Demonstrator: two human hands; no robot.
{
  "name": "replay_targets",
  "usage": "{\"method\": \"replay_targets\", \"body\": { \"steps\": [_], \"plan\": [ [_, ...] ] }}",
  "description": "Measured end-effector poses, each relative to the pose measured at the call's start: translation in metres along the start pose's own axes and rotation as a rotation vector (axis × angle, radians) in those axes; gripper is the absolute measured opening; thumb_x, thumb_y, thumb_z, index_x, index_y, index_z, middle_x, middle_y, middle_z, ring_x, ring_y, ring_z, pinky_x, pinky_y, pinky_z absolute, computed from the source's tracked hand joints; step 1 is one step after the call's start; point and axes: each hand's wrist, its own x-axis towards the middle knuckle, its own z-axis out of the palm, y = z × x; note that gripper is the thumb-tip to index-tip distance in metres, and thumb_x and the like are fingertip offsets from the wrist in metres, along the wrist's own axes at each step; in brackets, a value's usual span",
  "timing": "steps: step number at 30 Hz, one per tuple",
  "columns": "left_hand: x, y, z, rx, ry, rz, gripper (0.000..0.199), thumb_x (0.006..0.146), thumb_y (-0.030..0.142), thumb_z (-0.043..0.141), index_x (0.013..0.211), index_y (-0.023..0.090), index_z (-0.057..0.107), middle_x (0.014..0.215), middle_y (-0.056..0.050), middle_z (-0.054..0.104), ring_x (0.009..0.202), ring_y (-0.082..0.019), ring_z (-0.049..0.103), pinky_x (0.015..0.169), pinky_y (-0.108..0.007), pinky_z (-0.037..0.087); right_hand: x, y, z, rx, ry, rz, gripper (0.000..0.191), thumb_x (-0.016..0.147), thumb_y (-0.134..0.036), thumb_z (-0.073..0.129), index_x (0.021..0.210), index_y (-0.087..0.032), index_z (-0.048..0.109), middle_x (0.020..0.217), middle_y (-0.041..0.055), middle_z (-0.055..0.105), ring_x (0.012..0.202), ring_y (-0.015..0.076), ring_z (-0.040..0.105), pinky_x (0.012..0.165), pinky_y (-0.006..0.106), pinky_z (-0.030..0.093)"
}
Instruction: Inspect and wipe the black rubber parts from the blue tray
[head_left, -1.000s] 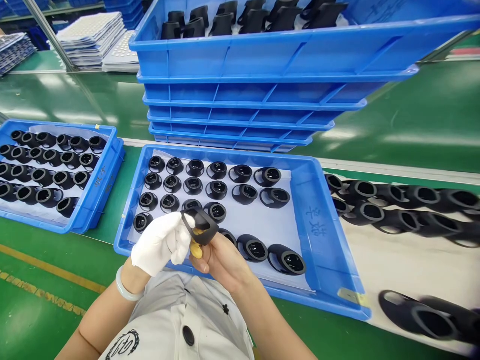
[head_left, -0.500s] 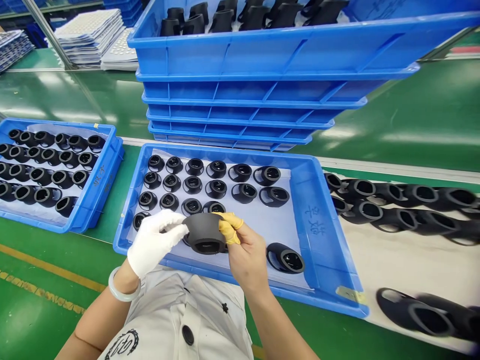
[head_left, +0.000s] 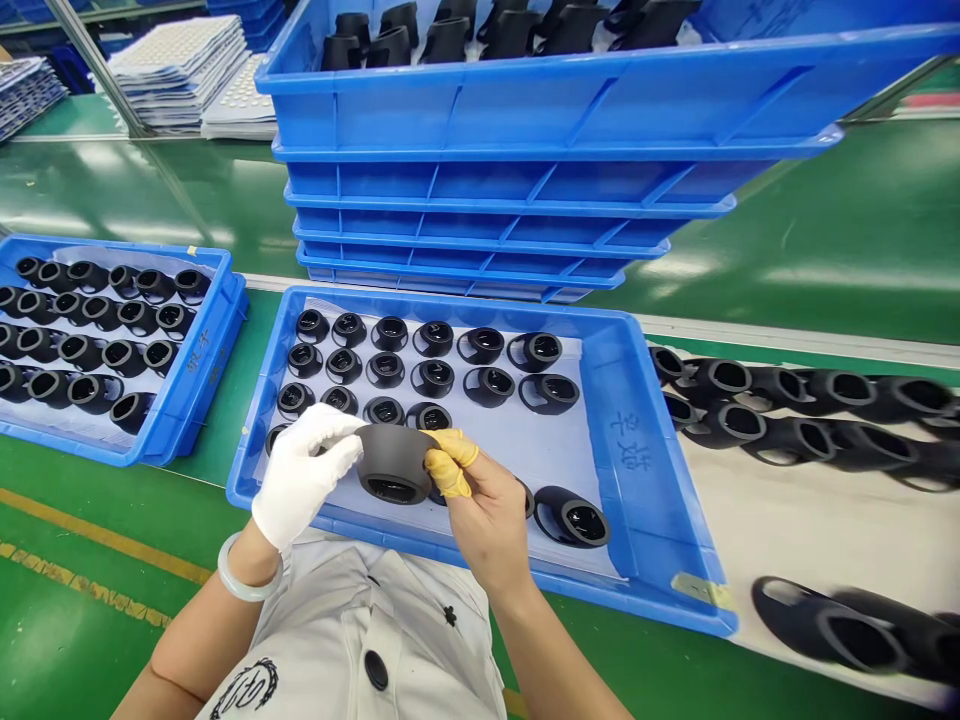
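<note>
Over the near side of a blue tray point(head_left: 660, 480), both hands hold one matte black cup-shaped piece point(head_left: 396, 452) whose dark glossy opening faces me. My left hand point(head_left: 306, 472), in a white glove, pinches its left end between thumb and fingers. My right hand point(head_left: 480, 510), with yellow finger covers on thumb and fingertip, grips its right end. Below, rows of similar black pieces point(head_left: 435, 378) with glossy insides stand on white paper in the tray. Another black piece point(head_left: 574, 517) lies at the tray's near right. Some pieces are hidden behind my hands.
Stacked blue bins point(head_left: 480, 110) rise behind the tray, the top one holding black pieces. To the left stands another filled blue tray point(head_left: 214, 330). More black pieces point(head_left: 810, 390) lie on a pale surface at right. Stacked white sheets point(head_left: 176, 75) sit at the back left.
Both hands have shifted slightly left and up with the black cup-shaped piece. A piece beside my right hand now shows partly. The trays have stayed in place.
</note>
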Motion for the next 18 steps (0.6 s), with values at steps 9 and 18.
{"method": "replay_targets", "body": {
  "steps": [9, 18],
  "plan": [
    [0.0009, 0.0023, 0.0005, -0.063, 0.025, -0.040, 0.011, 0.075, 0.019, 0.061, 0.077, 0.018, 0.071, 0.078, -0.003, 0.064, 0.073, -0.015, 0.055, 0.066, -0.024, 0.044, -0.0001, 0.0030, 0.0010, -0.007, -0.046, -0.053, 0.017, 0.088, -0.027, 0.056, 0.090, -0.025, 0.073, 0.074, 0.0035, 0.059, 0.066, 0.0166, 0.050, 0.061, 0.030, 0.042],
    [0.0055, -0.0051, 0.0055, -0.237, 0.116, -0.153, 0.017, 0.069, 0.032, 0.067, 0.075, 0.016, 0.069, 0.078, -0.005, 0.067, 0.076, -0.019, 0.059, 0.071, -0.028, 0.047, -0.0005, -0.0037, 0.0015, 0.150, -0.254, -0.015, 0.019, 0.087, -0.032, 0.060, 0.075, -0.022, 0.071, 0.070, 0.0036, 0.062, 0.064, 0.0162, 0.055, 0.059, 0.029, 0.045]
  ]
}}
